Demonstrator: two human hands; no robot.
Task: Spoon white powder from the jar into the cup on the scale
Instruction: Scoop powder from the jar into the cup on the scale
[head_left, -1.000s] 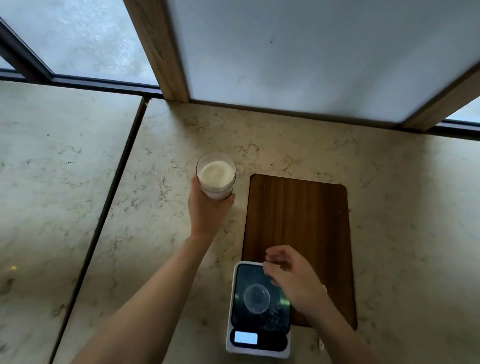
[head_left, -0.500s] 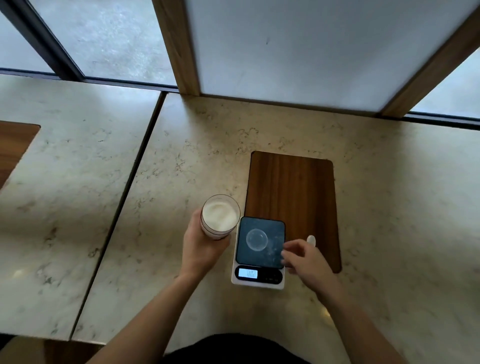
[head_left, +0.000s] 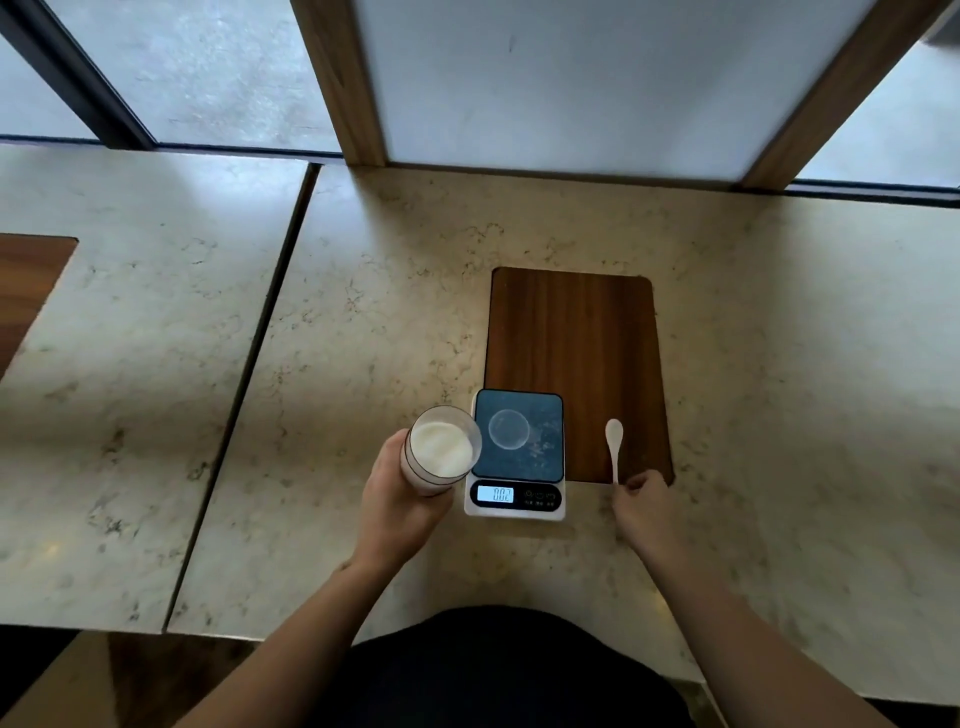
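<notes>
A clear glass jar (head_left: 441, 452) of white powder is gripped from below by my left hand (head_left: 400, 506) and held just left of the scale. The white scale (head_left: 517, 454) has a dark platform and a lit display. A small clear cup (head_left: 509, 429) stands on the platform. A white spoon (head_left: 614, 448) lies on the wooden board to the right of the scale, bowl pointing away. My right hand (head_left: 647, 506) pinches the near end of the spoon's handle.
A dark wooden board (head_left: 576, 343) lies on the marble counter (head_left: 363, 322) under the scale's far end. A seam (head_left: 244, 379) splits the counter on the left. Another wooden board (head_left: 26, 291) shows at the far left. A window wall stands behind.
My left hand brought the jar from the far left of the board down to beside the scale. My right hand left the scale and reached the spoon on the board. The camera view shifted back.
</notes>
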